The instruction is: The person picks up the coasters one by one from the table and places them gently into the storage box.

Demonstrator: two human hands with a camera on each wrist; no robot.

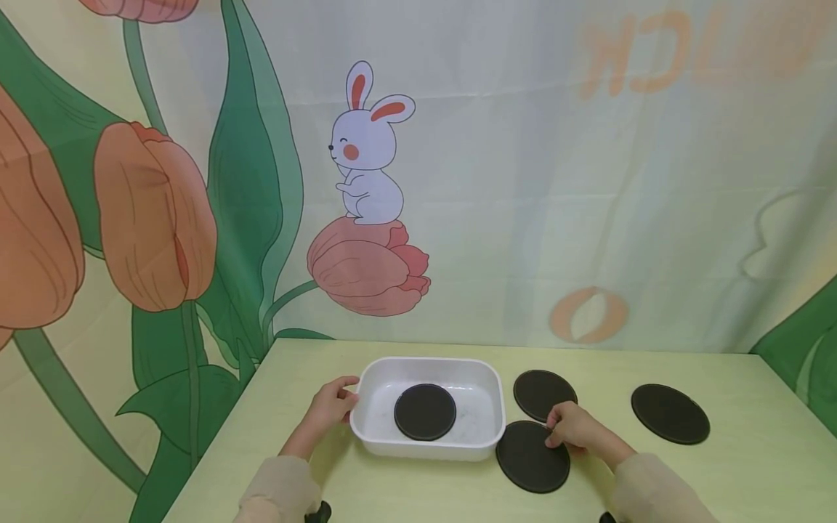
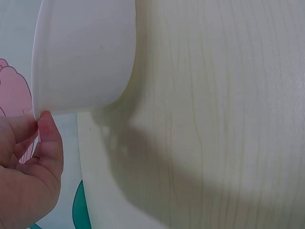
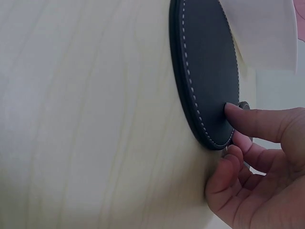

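While our left hand [image 1: 331, 402] pinches a white tray [image 1: 428, 452] by the rim at its left end, thumb and finger almost together, our right hand [image 1: 570, 425] pinches a black stitched disc [image 1: 531, 459] by its right edge, other fingers curled. This round disc lies left of that hand, beside the tray's near right corner; we cannot tell whether they touch. The tray's long axis runs left to right between our hands, a second disc [image 1: 425, 412] inside it. A third disc [image 1: 538, 388] sits just beyond our right hand, a fourth disc [image 1: 670, 414] well to its right, tabletop [image 1: 621, 414] stretching between. More tabletop opens between our wrists; its far edge runs beyond both hands.
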